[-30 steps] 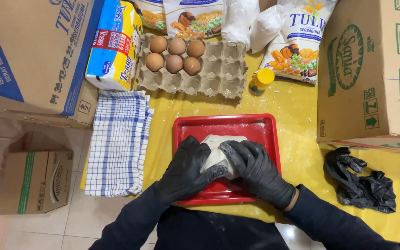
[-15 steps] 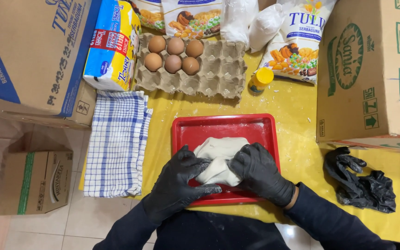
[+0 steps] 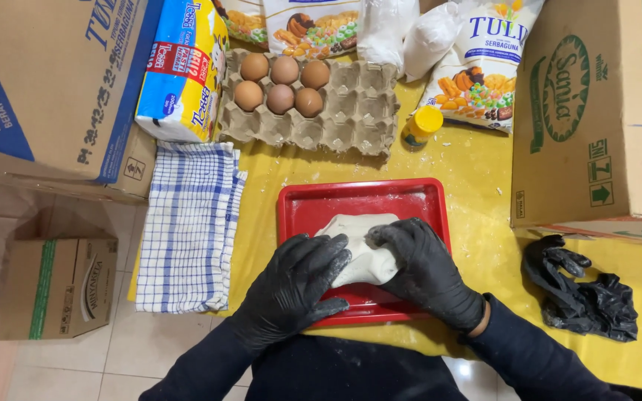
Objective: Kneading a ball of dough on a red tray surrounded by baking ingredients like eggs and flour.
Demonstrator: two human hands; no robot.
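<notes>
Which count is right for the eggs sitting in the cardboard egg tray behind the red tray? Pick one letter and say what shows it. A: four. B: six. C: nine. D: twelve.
B: the egg tray holds six brown eggs in two rows of three at its left end, and its other cups show bare cardboard.

The dough (image 3: 362, 249) lies in the tray (image 3: 313, 208) on the desk (image 3: 469, 171), the left hand (image 3: 295, 289) and right hand (image 3: 425, 271) on it. A towel (image 3: 187, 226) lies left of the tray, an egg carton (image 3: 351, 111) behind it, crumpled gloves (image 3: 581, 293) to its right.
</notes>
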